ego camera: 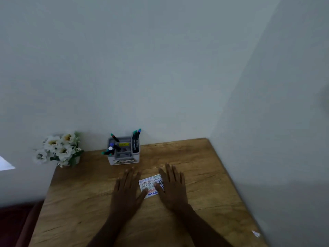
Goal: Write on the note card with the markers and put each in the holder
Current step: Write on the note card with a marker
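Nearest the lens, two bare forearms reaching up from the bottom edge over a wooden worktop (204, 157) with a brown grain, set into the corner of pale grey-white walls. At far left, beyond the worktop's edge, a dark reddish surface low down and a bright white patch on the wall. At the back left corner, a small pot of white flowers (58, 148) with yellow centres, standing against the wall. Further right along the back edge, a grey and white holder (124, 160) with several compartments, touching or nearly touching the wall; markers (136, 138) with green and blue caps upright in its right compartment, more lying tilted across the left side, one with a white tip. Nearer, in the middle of the worktop, left hand (125, 188) flat, palm down, fingers straight and slightly spread, gripping nothing, thumb tip resting on the lower left corner of the note card (150, 183). Note card lying flat between the two hands, slightly skewed, covered in rows of scribbled writing in red, green, blue and black. Right hand (173, 187) likewise flat and spread, palm down, holding nothing, thumb and inner edge lying over the card's right part, fingers pointing towards the back wall. At the near right edge of the worktop, a small white scrap (256, 234).
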`<state>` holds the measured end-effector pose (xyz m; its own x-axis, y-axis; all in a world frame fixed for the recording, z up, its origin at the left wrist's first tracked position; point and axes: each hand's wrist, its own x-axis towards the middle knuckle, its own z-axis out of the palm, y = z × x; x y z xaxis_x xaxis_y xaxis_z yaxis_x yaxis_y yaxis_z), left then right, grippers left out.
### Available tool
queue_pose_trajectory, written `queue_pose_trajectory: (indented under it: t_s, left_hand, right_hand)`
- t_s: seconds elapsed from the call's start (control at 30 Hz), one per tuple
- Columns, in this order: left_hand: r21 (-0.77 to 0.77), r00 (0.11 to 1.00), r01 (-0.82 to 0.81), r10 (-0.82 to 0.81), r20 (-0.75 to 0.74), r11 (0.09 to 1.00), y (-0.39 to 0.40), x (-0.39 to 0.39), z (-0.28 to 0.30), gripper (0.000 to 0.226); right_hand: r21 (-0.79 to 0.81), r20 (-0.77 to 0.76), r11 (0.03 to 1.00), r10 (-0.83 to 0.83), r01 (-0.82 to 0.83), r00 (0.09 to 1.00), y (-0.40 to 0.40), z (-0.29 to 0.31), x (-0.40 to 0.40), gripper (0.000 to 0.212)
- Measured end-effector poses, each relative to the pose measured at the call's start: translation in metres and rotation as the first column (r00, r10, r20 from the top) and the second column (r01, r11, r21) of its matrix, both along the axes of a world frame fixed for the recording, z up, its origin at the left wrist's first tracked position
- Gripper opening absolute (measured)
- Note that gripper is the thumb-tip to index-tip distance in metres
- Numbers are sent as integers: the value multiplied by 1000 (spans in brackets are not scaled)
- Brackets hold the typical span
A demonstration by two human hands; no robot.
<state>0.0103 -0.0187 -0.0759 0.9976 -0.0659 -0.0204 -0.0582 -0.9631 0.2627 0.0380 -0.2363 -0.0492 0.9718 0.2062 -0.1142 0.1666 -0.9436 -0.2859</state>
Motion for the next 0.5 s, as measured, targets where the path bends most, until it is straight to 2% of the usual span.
queue_pose_trajectory:
  t_s: [0.23,0.5]
  left_hand:
    - [10,995,-102,102,5,995,-3,-8,4,86]
    - [44,995,-104,104,5,994,-2,-4,5,87]
  right_hand:
    - [-7,19,1000,-10,10,1000,0,-2,1,73]
    - [14,43,1000,-18,17,999,0,-6,7,69]
